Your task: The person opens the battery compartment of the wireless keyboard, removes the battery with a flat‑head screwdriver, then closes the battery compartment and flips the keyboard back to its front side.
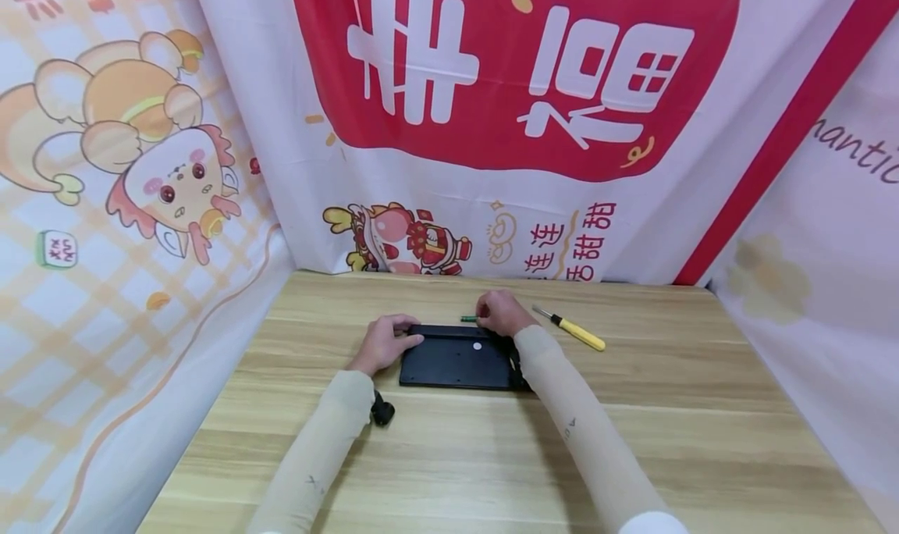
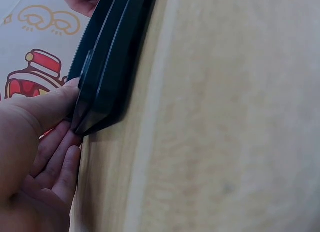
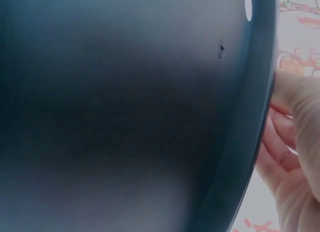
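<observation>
A flat black rectangular device (image 1: pixel 449 362) lies with a raised bar along its back edge and a round white sticker on top. My left hand (image 1: pixel 385 341) grips its back left corner. In the left wrist view the thumb (image 2: pixel 67 94) presses near the raised bar, fingers at the edge below. At the back edge, toward the right, my right hand (image 1: pixel 504 312) curls its fingers. In the right wrist view the fingers (image 3: pixel 280 137) curl behind that edge, their tips hidden. A small green cylinder (image 1: pixel 468 318), like a battery, lies beside the right fingertips, just behind the device.
A screwdriver (image 1: pixel 579 334) with a yellow handle lies right of the right hand on the wooden table (image 1: pixel 456 464). Printed cloth (image 1: pixel 520 159) hangs behind the table's back edge and along both sides. A black wrist camera (image 1: pixel 382 409) sits at the left cuff.
</observation>
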Demonstrator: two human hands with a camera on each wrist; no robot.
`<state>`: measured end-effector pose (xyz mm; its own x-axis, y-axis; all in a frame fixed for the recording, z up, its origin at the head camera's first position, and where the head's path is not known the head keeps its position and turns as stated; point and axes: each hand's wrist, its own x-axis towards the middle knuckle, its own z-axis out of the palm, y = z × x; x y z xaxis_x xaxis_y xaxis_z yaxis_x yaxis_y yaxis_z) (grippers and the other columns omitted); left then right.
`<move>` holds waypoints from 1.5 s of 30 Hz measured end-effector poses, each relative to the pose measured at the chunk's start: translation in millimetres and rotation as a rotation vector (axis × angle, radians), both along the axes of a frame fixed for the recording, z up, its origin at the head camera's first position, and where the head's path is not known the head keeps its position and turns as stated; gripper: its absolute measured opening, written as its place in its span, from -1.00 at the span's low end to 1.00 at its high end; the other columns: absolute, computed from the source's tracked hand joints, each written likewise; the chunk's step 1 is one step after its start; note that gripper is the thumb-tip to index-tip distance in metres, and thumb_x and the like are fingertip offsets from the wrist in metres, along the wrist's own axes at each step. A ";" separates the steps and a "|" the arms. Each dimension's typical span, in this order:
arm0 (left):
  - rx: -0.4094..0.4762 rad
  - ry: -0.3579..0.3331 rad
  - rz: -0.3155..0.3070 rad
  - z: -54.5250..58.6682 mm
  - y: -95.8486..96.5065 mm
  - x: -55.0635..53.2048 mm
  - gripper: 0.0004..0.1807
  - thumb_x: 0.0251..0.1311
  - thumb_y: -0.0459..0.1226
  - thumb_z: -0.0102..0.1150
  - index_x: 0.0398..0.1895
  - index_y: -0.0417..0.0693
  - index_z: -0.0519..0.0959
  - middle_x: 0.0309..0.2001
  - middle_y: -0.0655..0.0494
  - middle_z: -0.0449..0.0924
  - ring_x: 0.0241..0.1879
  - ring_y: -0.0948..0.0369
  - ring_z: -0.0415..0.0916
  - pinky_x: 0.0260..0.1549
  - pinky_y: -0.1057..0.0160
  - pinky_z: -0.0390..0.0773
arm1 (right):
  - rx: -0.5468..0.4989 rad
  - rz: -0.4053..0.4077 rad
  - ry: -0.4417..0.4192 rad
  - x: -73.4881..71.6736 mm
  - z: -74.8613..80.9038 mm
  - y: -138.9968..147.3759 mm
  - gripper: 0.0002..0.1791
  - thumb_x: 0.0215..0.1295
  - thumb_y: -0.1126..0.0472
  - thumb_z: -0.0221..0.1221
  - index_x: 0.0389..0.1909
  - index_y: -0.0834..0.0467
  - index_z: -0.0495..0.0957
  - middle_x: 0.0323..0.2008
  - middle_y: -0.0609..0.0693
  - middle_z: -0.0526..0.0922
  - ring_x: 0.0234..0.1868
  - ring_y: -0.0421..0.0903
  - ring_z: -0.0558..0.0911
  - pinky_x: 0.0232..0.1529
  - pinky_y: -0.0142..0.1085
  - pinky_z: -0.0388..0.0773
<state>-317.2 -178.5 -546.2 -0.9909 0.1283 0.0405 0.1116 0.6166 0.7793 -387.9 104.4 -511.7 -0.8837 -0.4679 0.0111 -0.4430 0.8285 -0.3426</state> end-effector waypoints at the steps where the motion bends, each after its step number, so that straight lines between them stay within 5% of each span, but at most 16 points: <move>1: 0.003 -0.002 0.001 1.0 0.0 0.4 -0.64 0.32 -0.14 0.47 0.16 0.08 0.74 0.23 0.02 0.73 0.28 -0.01 0.64 0.30 -0.05 0.65 | 0.003 0.003 -0.001 0.0 0.5 -0.2 -0.94 0.34 0.25 0.42 -0.34 0.08 0.75 -0.32 -0.04 0.77 -0.28 -0.15 0.66 -0.09 -0.21 0.72; 17: -0.009 -0.013 0.001 3.7 -0.2 1.7 -0.61 0.33 -0.14 0.46 0.19 0.05 0.73 0.25 0.01 0.71 0.30 -0.01 0.63 0.32 -0.05 0.63 | -0.003 0.017 -0.042 0.6 5.6 4.4 -0.95 0.36 0.23 0.41 -0.24 0.12 0.76 -0.26 -0.02 0.77 -0.22 -0.14 0.66 -0.03 -0.19 0.72; 34: -0.008 -0.014 0.005 5.6 0.7 3.2 -0.63 0.34 -0.16 0.45 0.18 0.03 0.73 0.25 -0.02 0.71 0.29 -0.04 0.63 0.31 -0.07 0.64 | 0.008 0.105 0.045 12.1 47.9 49.4 -0.77 0.33 0.34 0.41 -0.02 0.28 0.76 -0.06 0.16 0.82 -0.01 0.05 0.77 0.11 -0.09 0.77; 45: -0.001 -0.005 0.008 6.9 2.3 6.0 -0.64 0.34 -0.18 0.45 0.17 0.02 0.73 0.24 -0.03 0.72 0.28 -0.04 0.63 0.30 -0.08 0.64 | 0.062 0.086 0.009 4.4 33.6 65.1 -0.80 0.34 0.31 0.40 -0.04 0.19 0.78 -0.09 0.09 0.81 -0.05 -0.04 0.75 0.06 -0.12 0.77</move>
<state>-311.2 -176.2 -539.3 -0.9921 0.1204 0.0352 0.1026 0.6179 0.7795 -383.5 169.5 -478.1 -0.8402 -0.5422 -0.0126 -0.5163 0.8067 -0.2877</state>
